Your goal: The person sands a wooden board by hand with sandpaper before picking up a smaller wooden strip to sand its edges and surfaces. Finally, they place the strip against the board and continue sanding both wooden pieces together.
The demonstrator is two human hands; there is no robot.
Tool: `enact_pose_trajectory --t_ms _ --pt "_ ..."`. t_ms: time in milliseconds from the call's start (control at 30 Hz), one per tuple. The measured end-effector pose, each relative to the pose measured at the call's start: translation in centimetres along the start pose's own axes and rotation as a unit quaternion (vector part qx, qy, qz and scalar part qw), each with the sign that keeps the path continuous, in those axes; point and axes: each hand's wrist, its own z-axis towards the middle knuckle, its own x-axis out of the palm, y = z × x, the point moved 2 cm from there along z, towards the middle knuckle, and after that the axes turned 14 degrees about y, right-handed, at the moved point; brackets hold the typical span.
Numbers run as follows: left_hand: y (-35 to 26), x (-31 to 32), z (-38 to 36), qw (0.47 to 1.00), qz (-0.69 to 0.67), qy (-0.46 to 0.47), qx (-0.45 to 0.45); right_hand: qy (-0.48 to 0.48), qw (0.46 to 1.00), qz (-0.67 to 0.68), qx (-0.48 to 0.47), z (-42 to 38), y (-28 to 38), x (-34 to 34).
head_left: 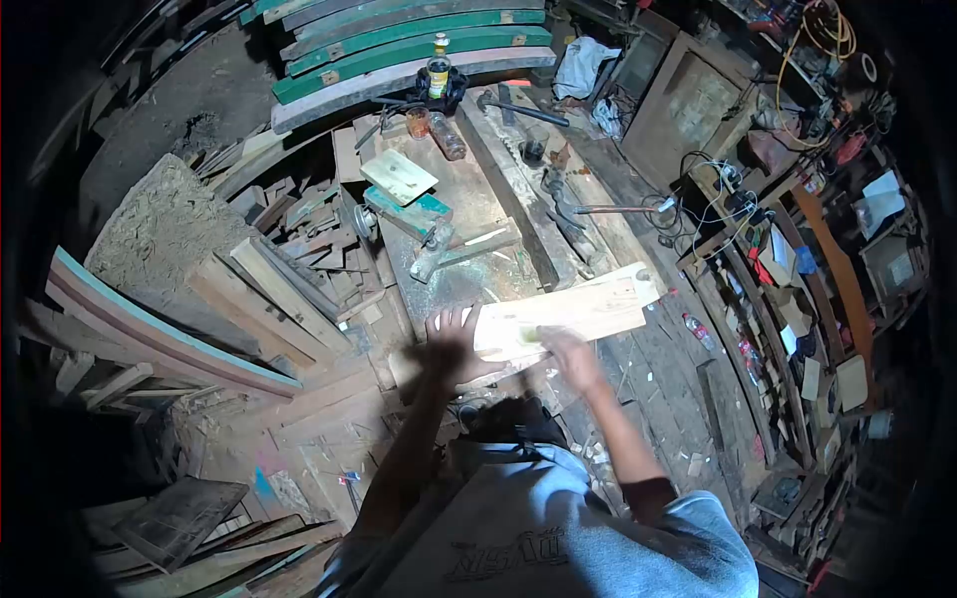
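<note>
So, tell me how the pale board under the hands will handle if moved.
The pale board should stay stiff, being straight, solid-looking wood. Flat, it will probably slide, not roll. Lifted by one end, its length may make the other dip.

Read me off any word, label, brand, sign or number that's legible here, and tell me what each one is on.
No text can be quoted with certainty.
Shirt: outlined lettering on the cloth, too blurred and distorted to read.
Upright bottle with a yellow label: any print is too small to read.
Pale board under the hands: no lettering or number that I can make out.
</note>
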Motion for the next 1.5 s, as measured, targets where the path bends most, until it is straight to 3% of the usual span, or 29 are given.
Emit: enact_pose_trajectory --t_ms 100,167,233,267,333,433,467,567,667,700,767,867,967,1067,1100,1133,1200,1300,1367,1433,1500 --pt "0.0 0.1 0.1 1.000 0.012 0.009 -0.008 -0.170 0.976 -0.019 0.138 -1.6 -5.5 -7.6" --pt "0.1 0.4 0.0 1.000 0.016 0.015 -0.007 -0.275 0.939 0.107 0.176 -1.4 -6.4 -6.8" --pt "0.1 0.2 0.3 1.000 0.016 0.013 0.005 -0.257 0.951 -0.036 0.170 -0.5 -1.9 -5.1" --pt "-0.2 0.4 0.3 1.000 0.010 0.027 -0.004 -0.248 0.955 -0.034 0.156 -0.3 -2.7 -1.0" --pt "-0.4 0.6 0.2 0.998 0.003 0.056 -0.022 -0.111 0.991 -0.046 0.063 -0.2 3.5 2.1" --pt "-2.2 1.6 1.2 0.999 0.003 -0.019 0.044 -0.008 0.999 -0.047 0.002 -2.0 -0.2 0.2" --pt "-3.4 1.6 1.8 0.996 -0.013 0.086 0.014 -0.052 0.996 -0.027 0.065 -2.7 -1.6 -2.0" --pt "-6.8 2.7 2.6 0.994 -0.042 0.096 0.038 -0.190 0.958 -0.007 0.216 -3.9 -6.2 -9.7" --pt "-8.4 2.6 3.0 0.991 -0.051 0.115 0.053 -0.150 0.965 -0.076 0.200 -4.2 -7.5 -8.2" --pt "-8.7 2.6 3.0 0.990 -0.056 0.115 0.058 -0.194 0.965 0.005 0.177 -4.3 -8.2 -4.7" --pt "-8.8 2.2 2.9 0.988 -0.041 0.139 0.060 -0.197 0.963 -0.092 0.159 -4.0 -3.2 -1.6" --pt "-8.6 2.0 2.7 0.988 -0.019 0.143 0.060 -0.147 0.980 -0.104 0.084 -4.0 -1.7 -1.5" --pt "-8.9 1.7 2.9 0.986 -0.006 0.159 0.047 -0.248 0.940 -0.086 0.216 -1.5 -6.3 -6.3" --pt "-8.9 2.7 2.3 0.988 -0.015 0.149 0.041 -0.210 0.934 -0.087 0.276 -0.4 -4.8 -7.7" --pt "-8.8 2.7 2.8 0.989 -0.021 0.144 0.037 -0.263 0.943 -0.117 0.168 -1.4 -6.7 -4.1" --pt "-8.9 2.0 2.9 0.987 -0.020 0.152 0.037 -0.193 0.962 -0.077 0.180 -1.6 -1.9 -3.5" --pt "-8.9 1.9 3.4 0.988 -0.019 0.150 0.029 -0.094 0.989 -0.078 0.084 -3.4 0.2 0.1" --pt "-9.1 2.1 3.3 0.988 -0.026 0.152 0.032 0.002 0.996 -0.039 0.079 -3.5 -3.6 -2.6" --pt "-9.1 2.3 3.2 0.988 -0.008 0.152 0.034 -0.158 0.974 -0.053 0.153 -1.6 -6.3 -6.4" --pt "-9.2 2.7 3.1 0.987 -0.009 0.156 0.025 -0.207 0.928 -0.082 0.298 -0.9 -7.9 -8.8" --pt "-9.0 2.7 3.3 0.986 0.002 0.165 0.019 -0.240 0.931 -0.075 0.263 -0.5 -6.4 -6.6"
